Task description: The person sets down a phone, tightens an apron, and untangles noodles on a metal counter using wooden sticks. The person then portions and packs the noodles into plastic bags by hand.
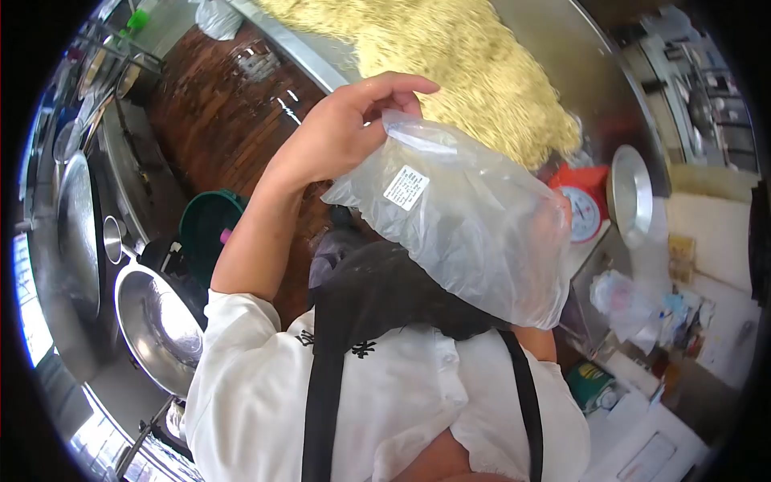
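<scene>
A clear plastic bag (466, 233) with a white printed label (406, 188) hangs in front of my body. My left hand (353, 124) is closed on the bag's upper left edge, its index finger stretched out past the plastic. At the bag's right side, my right hand (560, 209) is mostly covered by the film; whether it is inside or behind the bag, and how its fingers lie, I cannot tell. Beyond the bag, a large heap of pale yellow noodles (458, 72) is spread on a metal table (554, 36).
A red dial scale (585, 186) and a round metal pan (630, 197) stand to the right. Past them are a bundle of plastic bags (622, 301) and a green tin (590, 386). On my left are a metal wok (165, 321), a dark green bucket (207, 233) and wet brown floor (213, 120).
</scene>
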Available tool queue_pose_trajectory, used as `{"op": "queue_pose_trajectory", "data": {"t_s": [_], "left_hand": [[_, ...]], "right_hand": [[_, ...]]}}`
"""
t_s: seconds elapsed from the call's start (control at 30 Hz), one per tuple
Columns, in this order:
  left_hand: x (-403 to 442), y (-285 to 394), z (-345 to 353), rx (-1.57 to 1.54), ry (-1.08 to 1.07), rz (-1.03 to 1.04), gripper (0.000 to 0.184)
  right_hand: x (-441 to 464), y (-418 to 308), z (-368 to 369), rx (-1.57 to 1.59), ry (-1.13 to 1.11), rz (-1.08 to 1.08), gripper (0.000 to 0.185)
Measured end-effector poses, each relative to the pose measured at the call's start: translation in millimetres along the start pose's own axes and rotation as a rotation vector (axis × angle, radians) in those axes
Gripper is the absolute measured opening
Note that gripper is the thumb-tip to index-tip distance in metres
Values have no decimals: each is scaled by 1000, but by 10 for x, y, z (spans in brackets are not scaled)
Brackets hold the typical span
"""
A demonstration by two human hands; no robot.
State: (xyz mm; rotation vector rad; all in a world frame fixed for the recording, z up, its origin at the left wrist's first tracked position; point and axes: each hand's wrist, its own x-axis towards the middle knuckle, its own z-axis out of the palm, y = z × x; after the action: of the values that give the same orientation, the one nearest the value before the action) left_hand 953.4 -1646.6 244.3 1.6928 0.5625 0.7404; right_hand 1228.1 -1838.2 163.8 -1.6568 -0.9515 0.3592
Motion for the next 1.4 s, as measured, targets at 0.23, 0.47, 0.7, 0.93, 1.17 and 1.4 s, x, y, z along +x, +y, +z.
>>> {"op": "queue_pose_trajectory", "data": {"t_s": [0.23, 0.47, 0.7, 0.93, 1.17, 1.4], "left_hand": [[-74, -157, -1214, 138, 37, -32, 41], [166, -344, -1862, 114, 53, -43, 43], [706, -610, -2424, 181, 10, -30, 46], [1285, -1002, -3013, 90, 61, -182, 61], [1463, -1506, -3042, 318, 492, -333, 37], [1710, -2127, -3590, -294, 41, -622, 33]], "right_hand": [[105, -172, 1052, 233, -77, 86, 17], [344, -201, 1766, 276, -70, 85, 12], [856, -413, 2497, -128, -26, -105, 20], [1739, -334, 3295, 105, -84, -81, 18], [2370, -709, 4335, -7, -438, 51, 22], [2712, -761, 5618, 342, -795, 52, 25]]}}
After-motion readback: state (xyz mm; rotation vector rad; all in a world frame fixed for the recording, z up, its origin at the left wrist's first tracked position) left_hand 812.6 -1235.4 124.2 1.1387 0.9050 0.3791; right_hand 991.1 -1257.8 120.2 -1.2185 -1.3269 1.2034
